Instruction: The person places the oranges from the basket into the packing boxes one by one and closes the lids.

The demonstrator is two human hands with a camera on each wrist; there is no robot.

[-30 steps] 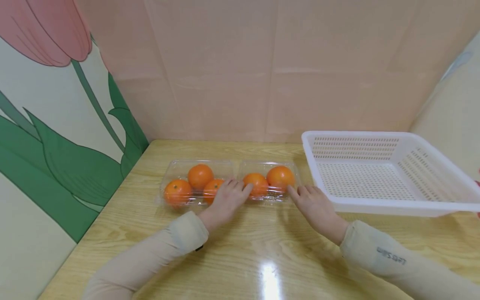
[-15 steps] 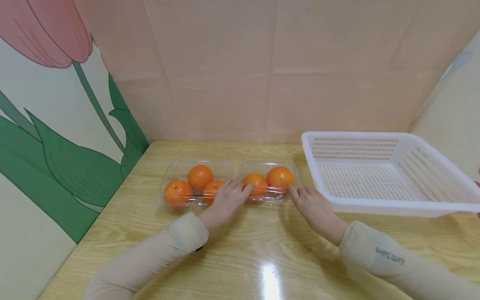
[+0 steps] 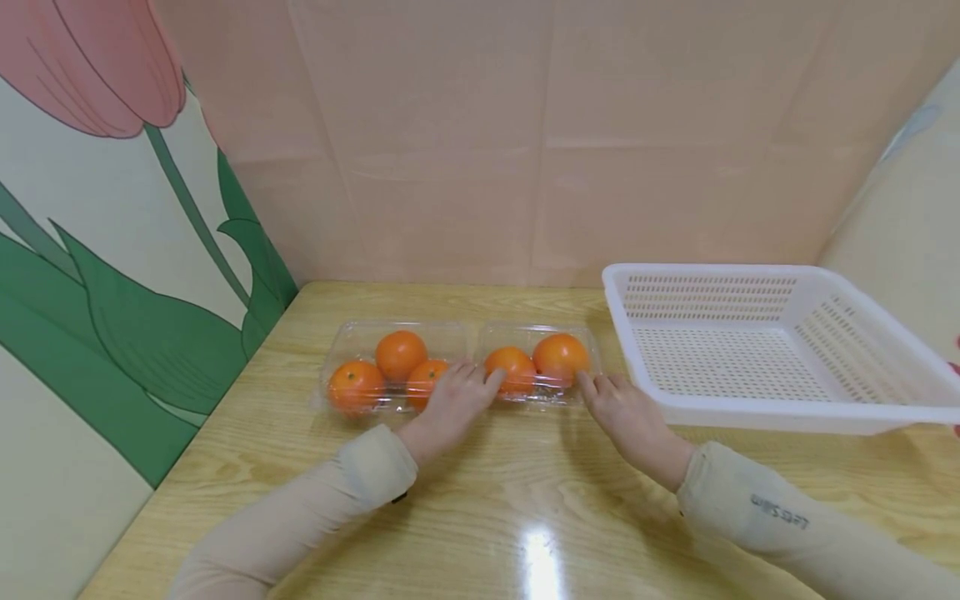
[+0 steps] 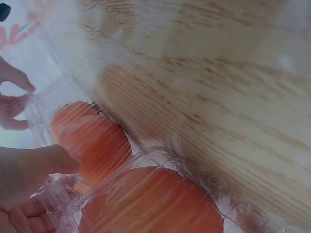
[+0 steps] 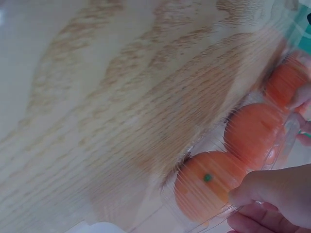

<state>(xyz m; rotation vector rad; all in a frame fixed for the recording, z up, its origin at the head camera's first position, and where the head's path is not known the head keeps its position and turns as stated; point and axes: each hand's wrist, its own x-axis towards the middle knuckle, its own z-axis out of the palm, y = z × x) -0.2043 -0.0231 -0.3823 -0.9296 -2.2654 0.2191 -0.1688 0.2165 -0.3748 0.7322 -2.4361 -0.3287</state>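
Note:
Two clear plastic clamshell boxes of oranges sit side by side on the wood-grain table. The right-hand box [image 3: 504, 335] contains two oranges [image 3: 561, 358]; the left-hand box [image 3: 352, 340] has three oranges [image 3: 356, 387]. My left hand [image 3: 453, 404] reaches in where the boxes meet, its thumb [image 4: 60, 161] against the right-hand box's left end. At the opposite end of that box, my right hand [image 3: 630, 423] grips the edge, thumb [image 5: 248, 190] on the near side and fingers curled behind. Part of one orange in the left-hand box is hidden by my left hand.
A white perforated plastic basket [image 3: 772, 410] stands on the right of the table, close beside my right hand. Behind the table [image 3: 480, 533] rises a pinkish covered wall [image 3: 540, 150]; a flower-painted panel [image 3: 150, 333] borders the left side.

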